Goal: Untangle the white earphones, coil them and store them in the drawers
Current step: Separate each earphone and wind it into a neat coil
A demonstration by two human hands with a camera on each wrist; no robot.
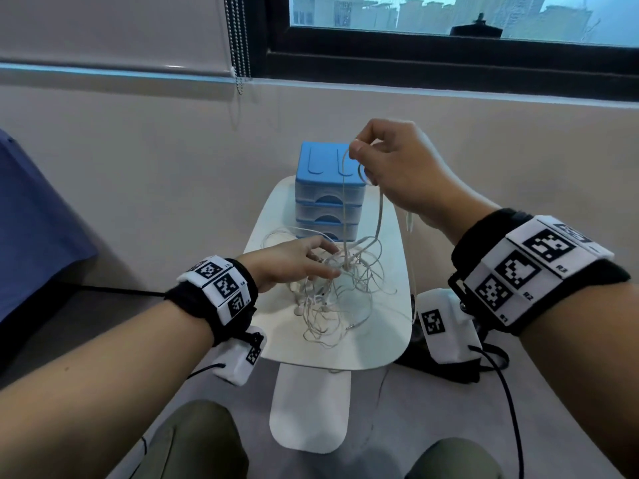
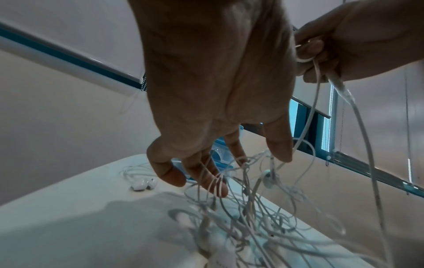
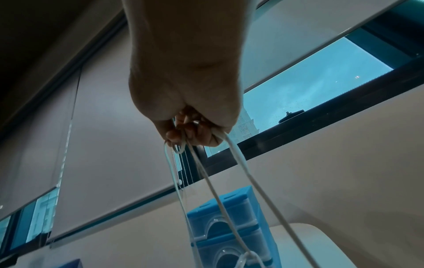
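Observation:
A loose tangle of white earphones (image 1: 340,295) (image 2: 247,210) lies in the middle of a small white table (image 1: 383,344) (image 2: 69,221) (image 3: 321,244). My right hand (image 1: 358,152) (image 3: 183,140) (image 2: 321,54) is raised in front of the blue drawers (image 1: 325,188) (image 3: 229,219) and pinches several cable strands (image 3: 231,199) that run taut down to the tangle. Low over the pile, my left hand (image 1: 328,262) (image 2: 250,174) has relaxed, spread fingers (image 2: 213,183) threaded among the strands. A separate pair of earbuds (image 2: 143,184) rests on the table left of the tangle.
The three-drawer unit stands at the table's far end, all its drawers closed. A blue cloth (image 1: 34,219) is at the left, a window (image 1: 449,15) and blind chain (image 1: 237,39) behind. The table's white foot (image 1: 311,413) lies between my knees, black cables (image 1: 511,402) on the floor.

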